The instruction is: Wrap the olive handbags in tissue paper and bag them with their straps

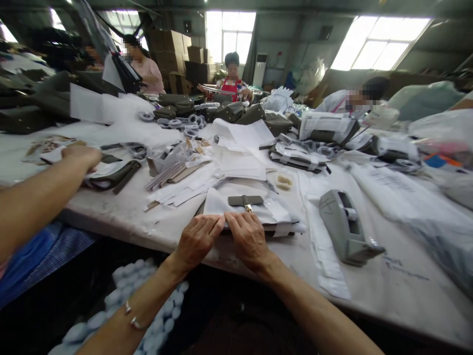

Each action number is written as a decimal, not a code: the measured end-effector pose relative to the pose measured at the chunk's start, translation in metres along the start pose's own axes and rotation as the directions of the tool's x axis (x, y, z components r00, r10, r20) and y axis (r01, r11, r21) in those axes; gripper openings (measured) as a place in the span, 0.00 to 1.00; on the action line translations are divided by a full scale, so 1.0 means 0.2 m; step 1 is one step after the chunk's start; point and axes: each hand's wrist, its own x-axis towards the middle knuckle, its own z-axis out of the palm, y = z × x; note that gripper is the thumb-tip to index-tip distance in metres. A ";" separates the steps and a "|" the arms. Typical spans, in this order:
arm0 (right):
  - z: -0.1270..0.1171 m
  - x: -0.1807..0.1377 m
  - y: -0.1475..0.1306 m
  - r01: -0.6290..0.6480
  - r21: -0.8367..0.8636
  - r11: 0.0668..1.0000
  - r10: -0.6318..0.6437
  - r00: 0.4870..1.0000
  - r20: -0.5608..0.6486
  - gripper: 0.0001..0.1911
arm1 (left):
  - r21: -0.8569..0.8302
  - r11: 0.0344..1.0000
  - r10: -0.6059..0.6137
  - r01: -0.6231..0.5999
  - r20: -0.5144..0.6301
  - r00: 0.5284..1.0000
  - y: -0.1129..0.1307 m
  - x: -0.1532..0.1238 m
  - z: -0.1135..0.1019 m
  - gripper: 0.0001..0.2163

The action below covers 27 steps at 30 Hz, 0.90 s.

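Head cam: L hand & R hand sit side by side, fingers tog., curled at near edge of wrapped bag; can't tell if clamped. Clasp just beyond fingers, tape disp. to their R.

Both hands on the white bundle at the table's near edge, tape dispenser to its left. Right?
Not quite: the tape dispenser stands to the right of the white bundle, as the head view shows. Left hand and right hand are both on the bundle at the table's near edge.
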 end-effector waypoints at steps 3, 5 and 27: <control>0.01 -0.02 -0.04 -0.003 0.012 1.000 0.003 1.000 0.015 0.13 | -0.017 1.000 -0.023 0.022 -0.038 0.999 0.02 -0.04 0.00 0.12; -0.02 -0.04 -0.06 0.002 0.070 0.998 -0.004 0.999 0.036 0.14 | -0.063 0.997 -0.049 0.044 -0.068 0.996 0.04 -0.08 0.01 0.12; -0.15 0.11 1.36 -0.555 -0.195 0.809 0.585 0.792 0.176 0.23 | -0.330 0.927 -0.231 0.177 -0.131 0.964 0.06 -0.23 0.12 0.16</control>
